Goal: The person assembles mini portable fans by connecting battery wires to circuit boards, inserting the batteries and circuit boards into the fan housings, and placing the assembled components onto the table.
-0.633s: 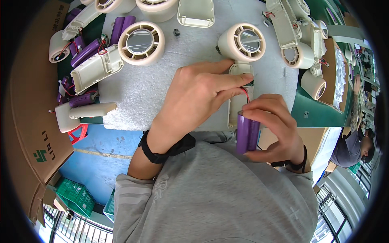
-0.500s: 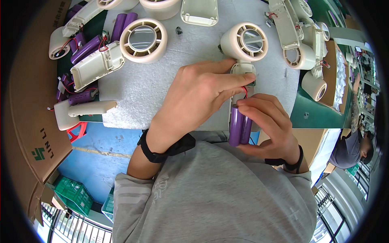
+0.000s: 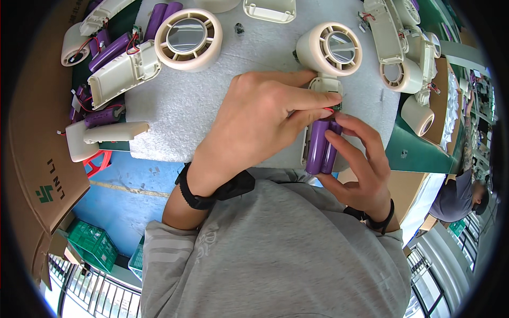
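A cream handheld fan [image 3: 342, 47] lies on the pale foam mat with its round head away from me and its handle shell open toward me. My left hand [image 3: 265, 111] reaches across it, index finger and thumb closed at the small green circuit board and a red wire at the top of the handle. In my right hand [image 3: 363, 164], a joined pair of purple battery cells [image 3: 318, 148] is gripped between fingers and thumb, over the open handle. The left fingers partly cover the handle and wire, so the exact pinch is hidden.
Another cream fan head [image 3: 188, 40] stands at the left of the foam mat [image 3: 169, 116]. Left of it lie an open handle shell [image 3: 116, 79] and several wired purple cells [image 3: 111, 53]. More fan housings [image 3: 384, 32] are piled at right. A cardboard box [image 3: 42, 132] borders the left side.
My right hand has brought the battery pair up toward the circuit board, over the handle. The left hand keeps its place at the handle top; the whole view has shifted slightly.
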Demonstrator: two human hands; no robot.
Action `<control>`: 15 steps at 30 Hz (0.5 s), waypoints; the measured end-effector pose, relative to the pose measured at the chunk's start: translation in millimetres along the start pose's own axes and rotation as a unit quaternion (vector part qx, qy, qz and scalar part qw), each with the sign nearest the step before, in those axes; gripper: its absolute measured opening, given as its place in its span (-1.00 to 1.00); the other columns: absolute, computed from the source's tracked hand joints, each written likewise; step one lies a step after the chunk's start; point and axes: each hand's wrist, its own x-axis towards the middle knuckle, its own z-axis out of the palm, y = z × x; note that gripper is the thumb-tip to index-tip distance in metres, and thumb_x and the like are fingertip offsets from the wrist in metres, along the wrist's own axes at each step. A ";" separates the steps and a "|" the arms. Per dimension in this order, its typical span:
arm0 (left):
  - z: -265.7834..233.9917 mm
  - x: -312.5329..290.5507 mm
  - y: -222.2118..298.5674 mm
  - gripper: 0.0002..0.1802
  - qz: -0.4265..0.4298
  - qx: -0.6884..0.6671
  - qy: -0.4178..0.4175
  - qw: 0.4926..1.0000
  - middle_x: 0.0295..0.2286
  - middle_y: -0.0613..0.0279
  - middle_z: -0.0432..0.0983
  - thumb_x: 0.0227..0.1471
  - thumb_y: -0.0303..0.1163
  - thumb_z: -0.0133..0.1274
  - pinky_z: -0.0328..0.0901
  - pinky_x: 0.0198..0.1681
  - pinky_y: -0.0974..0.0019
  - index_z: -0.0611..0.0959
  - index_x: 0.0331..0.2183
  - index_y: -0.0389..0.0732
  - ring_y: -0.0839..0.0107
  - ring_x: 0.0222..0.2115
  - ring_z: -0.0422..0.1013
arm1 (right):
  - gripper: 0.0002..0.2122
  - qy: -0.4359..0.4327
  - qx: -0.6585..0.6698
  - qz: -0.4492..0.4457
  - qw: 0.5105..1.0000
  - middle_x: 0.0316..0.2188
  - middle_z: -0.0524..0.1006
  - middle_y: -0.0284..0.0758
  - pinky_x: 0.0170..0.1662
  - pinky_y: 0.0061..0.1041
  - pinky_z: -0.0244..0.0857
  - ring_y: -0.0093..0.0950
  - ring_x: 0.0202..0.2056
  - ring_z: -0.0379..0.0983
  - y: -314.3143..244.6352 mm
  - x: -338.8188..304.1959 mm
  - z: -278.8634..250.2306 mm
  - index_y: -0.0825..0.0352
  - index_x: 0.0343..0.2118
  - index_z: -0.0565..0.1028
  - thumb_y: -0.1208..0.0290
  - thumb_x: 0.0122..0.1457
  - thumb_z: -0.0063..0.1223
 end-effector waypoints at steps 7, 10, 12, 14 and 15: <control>0.1 0.1 0.6 -0.69 -0.012 0.000 0.004 1.000 -0.31 0.07 0.61 -0.18 -0.46 0.27 0.40 -0.46 0.35 0.73 -0.26 -0.11 0.27 -0.46 0.56 | -0.45 0.020 -0.026 -0.026 0.999 -0.02 0.45 -0.03 -0.05 -0.25 0.39 -0.09 -0.04 0.42 1.8 -1.1 0.0 0.47 -0.18 0.53 0.54 -0.42 0.38; 0.0 0.0 -0.3 -0.68 -0.015 -0.003 -0.004 1.000 -0.29 0.05 0.61 -0.18 -0.46 0.27 0.40 -0.46 0.36 0.72 -0.25 -0.11 0.27 -0.46 0.56 | -0.45 0.018 -0.026 -0.007 0.999 0.00 0.45 -0.01 -0.05 -0.24 0.39 -0.08 -0.04 0.42 -1.4 -2.8 2.0 0.47 -0.19 0.54 0.55 -0.41 0.38; -0.8 0.2 -0.9 -0.68 -0.019 -0.006 -0.008 1.000 -0.28 0.04 0.61 -0.18 -0.46 0.27 0.41 -0.46 0.36 0.72 -0.25 -0.11 0.27 -0.46 0.56 | -0.47 0.017 -0.027 0.014 0.999 0.01 0.44 0.00 -0.05 -0.24 0.38 -0.07 -0.04 0.42 -5.4 -3.1 2.7 0.48 -0.19 0.54 0.56 -0.40 0.37; -1.8 0.3 -2.6 -0.67 -0.014 -0.015 -0.008 1.000 -0.27 0.03 0.61 -0.19 -0.46 0.28 0.41 -0.45 0.36 0.72 -0.25 -0.10 0.26 -0.45 0.56 | -0.47 0.018 -0.030 0.025 0.999 0.01 0.44 0.01 -0.05 -0.24 0.38 -0.07 -0.04 0.42 -8.6 -2.6 4.6 0.48 -0.19 0.54 0.57 -0.39 0.37; -1.8 0.5 -3.2 -0.66 -0.011 -0.019 -0.009 1.000 -0.27 0.02 0.60 -0.20 -0.46 0.28 0.42 -0.44 0.36 0.72 -0.25 -0.10 0.26 -0.44 0.56 | -0.47 0.019 -0.033 0.034 0.999 0.02 0.44 0.02 -0.04 -0.24 0.38 -0.06 -0.04 0.42 -10.0 -2.3 5.6 0.48 -0.19 0.54 0.58 -0.39 0.37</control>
